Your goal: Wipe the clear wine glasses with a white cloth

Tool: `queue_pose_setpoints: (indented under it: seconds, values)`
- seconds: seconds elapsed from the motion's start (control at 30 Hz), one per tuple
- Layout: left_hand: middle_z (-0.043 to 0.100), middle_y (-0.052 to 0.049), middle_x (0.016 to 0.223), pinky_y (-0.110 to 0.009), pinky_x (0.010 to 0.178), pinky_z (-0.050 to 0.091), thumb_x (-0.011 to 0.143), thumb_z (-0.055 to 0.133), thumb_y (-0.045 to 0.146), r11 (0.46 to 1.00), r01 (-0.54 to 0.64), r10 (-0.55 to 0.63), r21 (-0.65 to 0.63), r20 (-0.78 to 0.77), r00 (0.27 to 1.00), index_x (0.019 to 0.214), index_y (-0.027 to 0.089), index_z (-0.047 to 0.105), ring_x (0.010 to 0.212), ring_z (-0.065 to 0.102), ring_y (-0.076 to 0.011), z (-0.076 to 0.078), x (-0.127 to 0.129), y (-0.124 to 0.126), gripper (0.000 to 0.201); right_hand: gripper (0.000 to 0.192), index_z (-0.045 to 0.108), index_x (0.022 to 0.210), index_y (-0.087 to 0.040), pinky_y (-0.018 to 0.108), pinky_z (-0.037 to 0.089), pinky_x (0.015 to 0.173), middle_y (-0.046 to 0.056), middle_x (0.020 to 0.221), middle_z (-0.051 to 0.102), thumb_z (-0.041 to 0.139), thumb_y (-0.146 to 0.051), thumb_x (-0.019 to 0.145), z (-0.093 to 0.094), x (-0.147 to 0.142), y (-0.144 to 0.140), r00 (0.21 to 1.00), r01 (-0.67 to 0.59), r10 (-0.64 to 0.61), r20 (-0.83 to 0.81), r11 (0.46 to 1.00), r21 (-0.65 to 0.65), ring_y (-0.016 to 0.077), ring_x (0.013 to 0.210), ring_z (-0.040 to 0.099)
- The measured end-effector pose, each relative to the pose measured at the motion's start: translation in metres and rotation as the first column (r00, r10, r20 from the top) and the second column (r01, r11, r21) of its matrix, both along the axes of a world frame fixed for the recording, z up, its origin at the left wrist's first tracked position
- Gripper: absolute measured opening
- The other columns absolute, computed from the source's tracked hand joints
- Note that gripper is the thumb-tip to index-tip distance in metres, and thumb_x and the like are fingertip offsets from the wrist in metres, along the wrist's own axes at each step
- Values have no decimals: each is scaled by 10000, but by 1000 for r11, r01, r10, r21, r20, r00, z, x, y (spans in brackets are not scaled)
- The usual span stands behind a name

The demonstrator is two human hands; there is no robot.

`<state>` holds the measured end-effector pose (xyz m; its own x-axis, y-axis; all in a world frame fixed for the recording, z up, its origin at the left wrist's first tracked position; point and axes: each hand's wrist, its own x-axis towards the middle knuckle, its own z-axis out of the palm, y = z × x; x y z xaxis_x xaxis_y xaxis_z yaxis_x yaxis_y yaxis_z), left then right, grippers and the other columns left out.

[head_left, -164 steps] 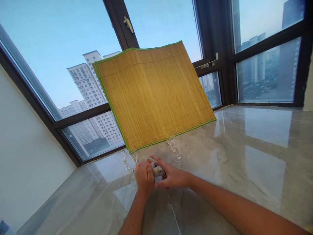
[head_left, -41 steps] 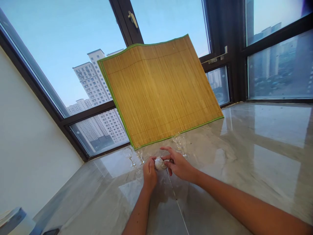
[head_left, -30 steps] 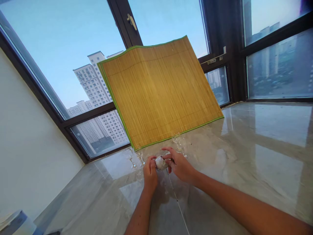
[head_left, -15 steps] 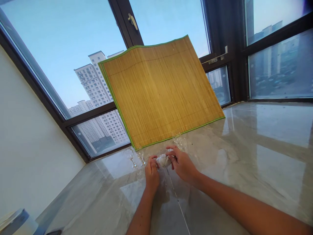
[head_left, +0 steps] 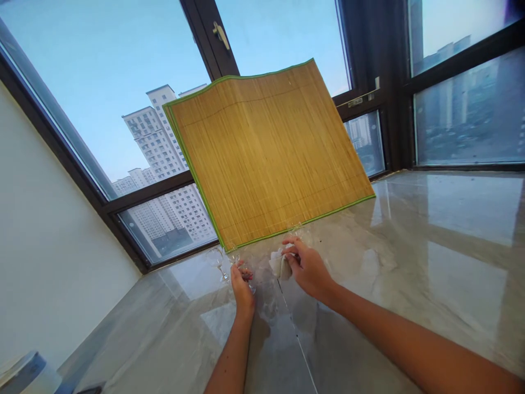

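Observation:
My left hand (head_left: 243,287) is closed around a small clear stemmed glass (head_left: 233,256); its bowl shows above my fingers, and its foot seems to stick out at the right of my hand. Just left of it, a second clear stemmed glass (head_left: 222,269) stands upright on the grey stone surface. In my right hand (head_left: 305,268) is a crumpled white cloth (head_left: 279,265), pinched between thumb and fingers and hanging apart from the left hand. Behind the right hand is more clear glassware (head_left: 296,231), partly hidden and hard to make out.
A bamboo mat (head_left: 270,158) with green edging leans against the dark window frame (head_left: 207,41) behind the glasses. The glossy stone counter (head_left: 394,273) reflects the windows. A blue and white object (head_left: 28,375) sits at the lower left, beside a dark item (head_left: 91,390).
My left hand has left the cloth and moved left onto a stemmed glass. My right hand still holds the cloth, which now hangs looser and slightly more open.

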<state>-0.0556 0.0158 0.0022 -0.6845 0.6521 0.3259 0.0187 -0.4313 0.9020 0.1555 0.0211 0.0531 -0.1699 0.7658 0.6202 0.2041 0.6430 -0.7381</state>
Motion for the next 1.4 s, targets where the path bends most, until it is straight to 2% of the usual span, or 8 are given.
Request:
queue_pose_setpoints:
  seconds: [0.17, 0.3, 0.57, 0.7, 0.9, 1.0, 1.2, 1.4]
  values:
    - [579, 22, 600, -251, 601, 412, 746, 554, 742, 974, 213, -226, 79, 245, 943, 917, 189, 609, 565, 550, -126, -1, 4, 6, 581, 326, 575, 1163, -202, 288, 445, 751, 39, 900, 739, 452, -137, 868, -4, -8, -6, 974, -84, 85, 211, 996, -12, 193, 846, 680]
    - [604, 24, 634, -259, 651, 432, 745, 645, 625, 961, 270, -272, 53, 332, 903, 939, 212, 592, 598, 581, -131, -5, 9, 9, 459, 366, 581, 1208, -195, 286, 430, 759, 43, 890, 742, 447, -143, 871, -6, -10, -5, 937, -94, 109, 331, 994, -61, 197, 851, 680]
    - [691, -11, 910, -272, 820, 459, 683, 768, 447, 932, 361, -361, 41, 212, 908, 1039, 236, 609, 841, 644, -144, -8, 8, 8, 444, 366, 591, 1242, -211, 288, 415, 765, 68, 971, 747, 433, -199, 912, -14, -12, -4, 877, -85, 108, 469, 994, -69, 212, 892, 683]
    - [701, -32, 973, -272, 807, 461, 673, 751, 435, 946, 325, -317, -12, 187, 930, 1048, 222, 640, 887, 643, -151, -5, 1, 8, 445, 333, 632, 1185, -219, 285, 418, 765, 74, 982, 745, 419, -220, 929, -16, -13, -3, 852, -81, 110, 512, 994, -79, 214, 906, 683]
    - [607, -9, 789, -255, 591, 433, 750, 569, 472, 991, -35, 63, -129, 220, 973, 871, 179, 629, 642, 578, -120, -3, -23, 4, 323, 345, 647, 1181, -208, 278, 436, 784, 62, 1007, 746, 418, -216, 924, -23, -14, -4, 825, -226, 230, 516, 972, -71, 207, 936, 677]
    - [558, 17, 849, -228, 550, 431, 766, 562, 390, 983, -133, 159, -125, 235, 959, 902, 208, 575, 613, 556, -91, -2, -34, 3, 227, 399, 633, 1241, -218, 270, 446, 822, 53, 1078, 742, 437, -187, 894, -29, -19, -4, 768, -353, 335, 546, 932, -75, 203, 994, 673]
    - [572, -26, 1109, -222, 506, 469, 768, 620, 347, 991, -50, 83, -127, 270, 959, 1075, 265, 542, 712, 672, -134, 1, -41, 3, 328, 586, 514, 1416, -255, 309, 472, 786, 102, 1202, 709, 498, -201, 832, -37, -41, 2, 591, -384, 275, 759, 923, -35, 264, 1027, 682]
    - [534, -60, 1336, -191, 453, 423, 864, 531, 438, 973, 99, -38, -207, 279, 960, 1225, 300, 504, 769, 709, -145, 1, -45, 5, 388, 533, 539, 1377, -243, 319, 482, 731, 119, 1107, 737, 473, -215, 849, -39, -51, 5, 560, -294, 161, 813, 956, 13, 279, 948, 705]
